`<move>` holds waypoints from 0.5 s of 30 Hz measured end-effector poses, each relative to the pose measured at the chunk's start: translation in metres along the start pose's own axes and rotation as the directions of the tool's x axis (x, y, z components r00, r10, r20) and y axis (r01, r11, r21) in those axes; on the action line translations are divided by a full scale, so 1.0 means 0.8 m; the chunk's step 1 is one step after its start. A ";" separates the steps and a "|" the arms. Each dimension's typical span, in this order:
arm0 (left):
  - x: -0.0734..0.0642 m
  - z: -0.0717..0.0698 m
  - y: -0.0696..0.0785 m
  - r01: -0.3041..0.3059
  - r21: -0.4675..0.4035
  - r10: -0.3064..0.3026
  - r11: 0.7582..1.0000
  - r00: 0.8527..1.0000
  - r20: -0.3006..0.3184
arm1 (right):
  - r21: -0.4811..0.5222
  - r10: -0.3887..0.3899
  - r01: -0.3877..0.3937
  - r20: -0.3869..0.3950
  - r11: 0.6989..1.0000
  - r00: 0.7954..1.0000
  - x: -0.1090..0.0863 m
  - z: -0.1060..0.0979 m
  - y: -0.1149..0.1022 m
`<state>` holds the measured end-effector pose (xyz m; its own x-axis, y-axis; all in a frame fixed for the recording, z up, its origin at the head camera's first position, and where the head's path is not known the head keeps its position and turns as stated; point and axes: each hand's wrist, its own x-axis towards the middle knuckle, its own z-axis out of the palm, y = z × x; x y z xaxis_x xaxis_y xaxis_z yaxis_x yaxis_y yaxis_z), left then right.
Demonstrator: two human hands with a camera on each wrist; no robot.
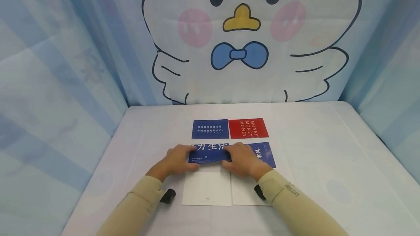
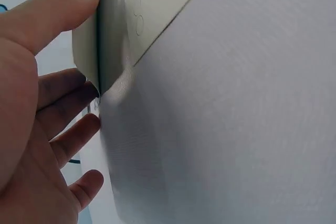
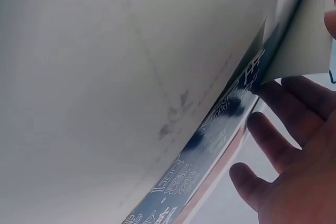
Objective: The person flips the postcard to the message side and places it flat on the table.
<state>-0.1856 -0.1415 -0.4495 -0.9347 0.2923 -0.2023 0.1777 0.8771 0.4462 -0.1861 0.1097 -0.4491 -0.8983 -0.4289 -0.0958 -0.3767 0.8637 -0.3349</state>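
Head view shows a big white table (image 1: 315, 155). Over it, the person's left hand (image 1: 178, 159) and right hand (image 1: 243, 160) pinch a bent blue card (image 1: 210, 154), one at each end. It is between two white cards (image 1: 206, 188) in front and, farther back, a flat blue card (image 1: 210, 129) beside a red MONEY card (image 1: 248, 128). Another blue card (image 1: 267, 154) pokes out past the right hand.
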 end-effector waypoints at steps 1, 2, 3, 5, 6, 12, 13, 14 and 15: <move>0.000 0.000 0.001 0.005 -0.008 -0.005 1.000 1.000 -0.004 | 0.008 0.002 -0.002 -0.002 1.000 1.000 0.000 0.000 0.000; 0.000 0.000 0.001 0.012 -0.019 -0.012 1.000 1.000 -0.009 | 0.014 0.003 -0.003 -0.005 1.000 1.000 0.001 -0.001 -0.001; 0.001 0.001 0.001 0.021 -0.030 -0.022 0.999 1.000 -0.018 | 0.015 0.002 -0.001 -0.013 1.000 1.000 0.002 -0.001 -0.001; 0.002 0.001 0.001 0.042 -0.061 -0.044 0.997 0.998 -0.046 | 0.021 0.003 -0.002 -0.025 1.000 1.000 0.003 -0.001 -0.003; 0.003 0.002 0.002 0.054 -0.073 -0.059 0.996 0.996 -0.064 | 0.023 0.003 -0.002 -0.035 1.000 0.999 0.004 -0.001 -0.004; 0.006 0.003 0.003 0.051 -0.096 -0.066 0.994 0.985 -0.161 | 0.015 0.023 -0.022 -0.093 1.000 0.995 0.010 0.000 -0.006; 0.006 0.004 0.002 0.044 -0.093 -0.059 0.995 0.984 -0.169 | 0.014 0.029 -0.028 -0.099 1.000 0.995 0.010 0.000 -0.005; 0.007 0.004 0.000 0.042 -0.092 -0.058 0.995 0.983 -0.174 | 0.016 0.034 -0.032 -0.105 0.999 0.994 0.010 0.000 -0.005; 0.007 0.004 -0.001 0.041 -0.094 -0.057 0.995 0.982 -0.177 | 0.018 0.039 -0.037 -0.110 0.999 0.993 0.011 0.000 -0.004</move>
<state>-0.1902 -0.1394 -0.4543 -0.9831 0.1694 -0.0697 0.1095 0.8484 0.5179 -0.1926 0.1032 -0.4485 -0.9317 -0.3633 -0.0055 -0.3388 0.8742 -0.3478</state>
